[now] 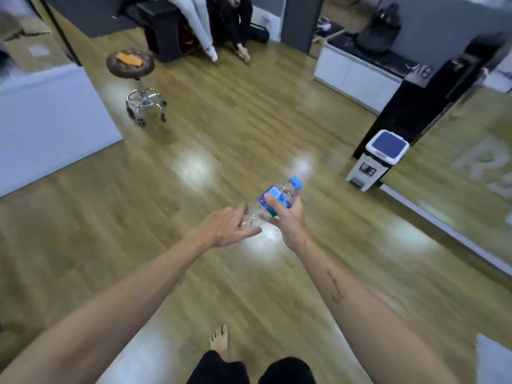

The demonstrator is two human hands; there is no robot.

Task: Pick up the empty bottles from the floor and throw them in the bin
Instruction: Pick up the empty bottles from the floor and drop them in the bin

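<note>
Right hand (288,217) gripped the bottle (277,199), held tilted above the floor (221,128). Left hand (228,227) lay flat-fingered at its base. Bin (379,159) stood against the mirrored wall; bare floor lay between.

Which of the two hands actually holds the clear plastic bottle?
The right hand grips the blue-capped clear plastic bottle; the left hand lies open beside it.

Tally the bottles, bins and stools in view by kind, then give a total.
Plastic bottle, blue-capped, gripped by the right hand with the open left hand at its base: 1
Pedal bin, lid closed: 1
Rolling stool: 1
Total: 3
</note>
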